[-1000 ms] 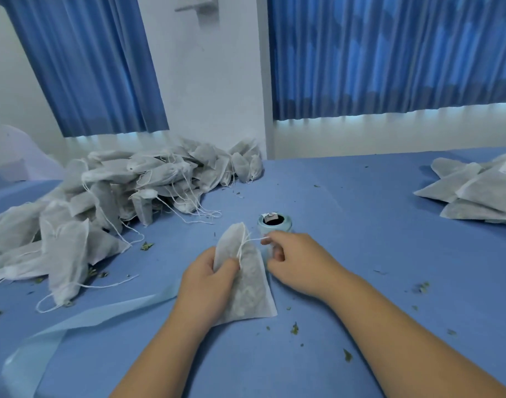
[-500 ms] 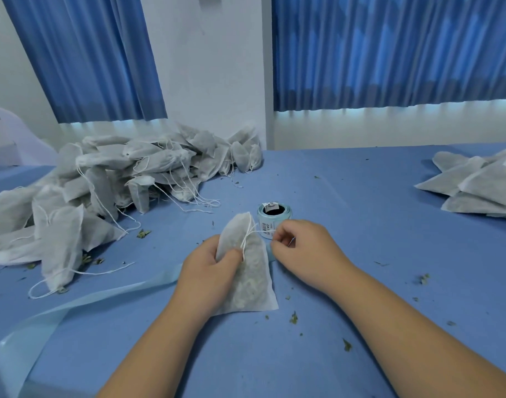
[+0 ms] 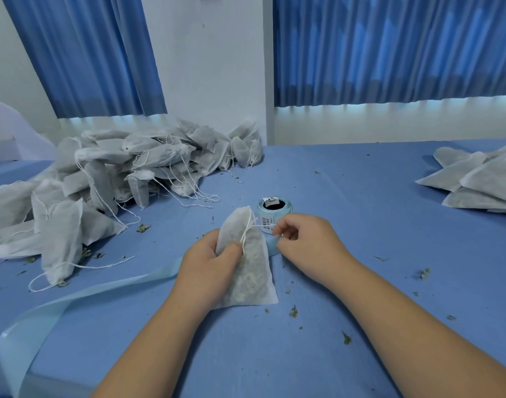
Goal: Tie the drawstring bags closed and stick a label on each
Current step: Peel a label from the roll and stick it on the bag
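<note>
Head view: right hand pinched the string, taut leftward to the neck of the bag, which left hand gripped on the table, neck end pointing away, label roll just behind, nearer right hand.

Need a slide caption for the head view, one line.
Left hand grips a filled drawstring bag while the right hand pinches its string, label roll just behind.

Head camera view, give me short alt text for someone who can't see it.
A person's left grip holds a filled white drawstring bag on a blue table while the right grip pinches its drawstring sideways. A label roll stands just behind; a pile of bags lies at left.
</note>
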Demonstrator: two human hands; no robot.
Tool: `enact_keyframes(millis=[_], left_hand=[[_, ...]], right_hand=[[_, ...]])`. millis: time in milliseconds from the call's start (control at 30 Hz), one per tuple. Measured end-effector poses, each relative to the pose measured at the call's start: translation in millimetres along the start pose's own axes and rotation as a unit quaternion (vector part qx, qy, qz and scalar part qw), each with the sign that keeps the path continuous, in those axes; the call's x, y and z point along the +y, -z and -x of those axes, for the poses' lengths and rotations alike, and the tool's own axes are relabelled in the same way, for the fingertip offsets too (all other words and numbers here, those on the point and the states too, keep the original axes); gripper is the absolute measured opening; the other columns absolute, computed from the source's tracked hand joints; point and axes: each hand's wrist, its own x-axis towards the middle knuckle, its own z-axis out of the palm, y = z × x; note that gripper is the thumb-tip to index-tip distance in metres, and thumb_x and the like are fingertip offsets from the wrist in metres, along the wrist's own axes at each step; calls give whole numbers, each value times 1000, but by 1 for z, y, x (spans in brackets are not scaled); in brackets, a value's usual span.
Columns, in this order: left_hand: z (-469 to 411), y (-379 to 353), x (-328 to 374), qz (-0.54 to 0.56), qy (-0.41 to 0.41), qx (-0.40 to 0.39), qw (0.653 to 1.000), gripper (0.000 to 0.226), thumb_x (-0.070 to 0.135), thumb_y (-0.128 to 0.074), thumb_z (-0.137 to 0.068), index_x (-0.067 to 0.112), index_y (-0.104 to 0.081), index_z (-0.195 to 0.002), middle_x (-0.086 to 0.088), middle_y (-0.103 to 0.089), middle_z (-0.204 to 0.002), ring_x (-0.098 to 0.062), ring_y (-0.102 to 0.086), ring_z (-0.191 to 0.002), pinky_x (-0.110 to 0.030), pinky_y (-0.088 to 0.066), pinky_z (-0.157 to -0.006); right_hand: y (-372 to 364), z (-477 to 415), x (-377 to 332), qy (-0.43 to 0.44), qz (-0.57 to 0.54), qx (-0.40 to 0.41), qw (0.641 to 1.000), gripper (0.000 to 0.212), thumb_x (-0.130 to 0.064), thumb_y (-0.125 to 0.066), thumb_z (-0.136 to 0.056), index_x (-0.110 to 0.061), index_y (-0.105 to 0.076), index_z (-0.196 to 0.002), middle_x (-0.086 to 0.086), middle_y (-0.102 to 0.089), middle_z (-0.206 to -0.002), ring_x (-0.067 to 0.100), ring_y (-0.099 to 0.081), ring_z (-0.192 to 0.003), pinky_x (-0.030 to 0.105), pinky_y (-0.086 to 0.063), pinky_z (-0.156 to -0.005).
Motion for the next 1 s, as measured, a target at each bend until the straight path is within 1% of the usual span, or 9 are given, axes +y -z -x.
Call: enact_keyframes(millis=[67, 133, 267, 433, 600, 700, 800, 867, 1000], left_hand=[[0, 1, 0, 2, 10, 3, 1000, 18, 22, -56, -89, 6, -61, -82, 5, -56, -69, -9, -49, -61, -24, -40, -57], [0, 1, -1, 8, 20, 8, 1000, 18, 22, -57, -89, 6, -61, -81, 4, -57, -69, -12, -50, -62, -27, -40, -59], [-1, 1, -2, 8, 20, 16, 1000, 19, 21, -57, -88, 5, -59, -78, 7, -53, -63, -6, -44, -51, -17, -36, -48], [-1, 0, -3, 6, 27, 16, 999, 19, 22, -56, -87, 4, -57, -78, 8, -50, -61, -6, -42, -50, -20, -35, -49], [-1, 0, -2, 7, 30, 17, 999, 19, 22, -57, -87, 4, -60, -81, 6, -53, -64, -9, -45, -55, -26, -38, -55], [-1, 0, -3, 5, 29, 17, 999, 19, 22, -56, -87, 4, -59, -82, 5, -53, -65, -6, -43, -51, -22, -38, -52], [-1, 0, -3, 2, 26, 19, 999, 19, 22, -56, -87, 4, -59, -82, 5, -53, -65, -6, -43, -51, -21, -37, -51], [0, 0, -3, 3, 25, 12, 1000, 17, 22, -57, -88, 7, -60, -82, 6, -55, -66, -6, -45, -53, -22, -38, -53], [6, 3, 2, 29, -8, -11, 999, 14, 22, -57, -90, 14, -63, -80, 11, -56, -65, -5, -49, -57, -13, -39, -51]], right_hand=[[2, 0, 0, -15, -9, 2, 1000, 31, 0, -54, -80, -31, -59, -80, -8, -59, -73, -1, -52, -50, 8, -40, -48], [6, 0, 0, -32, 2, -4, 999, 28, -4, -56, -79, -31, -56, -87, -8, -61, -75, 2, -54, -58, 9, -41, -49], [13, 0, -1, -71, 18, -18, 997, 26, -9, -60, -79, -27, -53, -95, -5, -64, -82, 10, -57, -68, 21, -42, -54], [20, -1, 1, -136, 29, -23, 990, 16, -15, -61, -79, -23, -52, -90, 1, -65, -90, 13, -54, -72, 25, -36, -55], [23, -1, 0, -151, 36, -49, 987, 13, -16, -58, -79, -20, -60, -92, -1, -64, -81, 13, -55, -70, 25, -37, -55], [29, -2, 1, -151, 45, -65, 985, 14, -16, -57, -81, -19, -61, -94, -5, -59, -75, 11, -52, -67, 24, -37, -55], [38, -2, 5, -155, 42, -71, 984, 12, -16, -55, -83, -23, -62, -91, -6, -58, -78, 9, -53, -69, 25, -36, -56], [45, -2, 9, -157, 8, -72, 985, 15, -16, -54, -83, -25, -63, -90, -5, -62, -75, 10, -56, -67, 25, -40, -60], [63, 2, 17, -131, -85, -122, 980, 27, -6, -52, -82, -25, -66, -97, -2, -66, -66, 16, -61, -63, 31, -47, -61]])
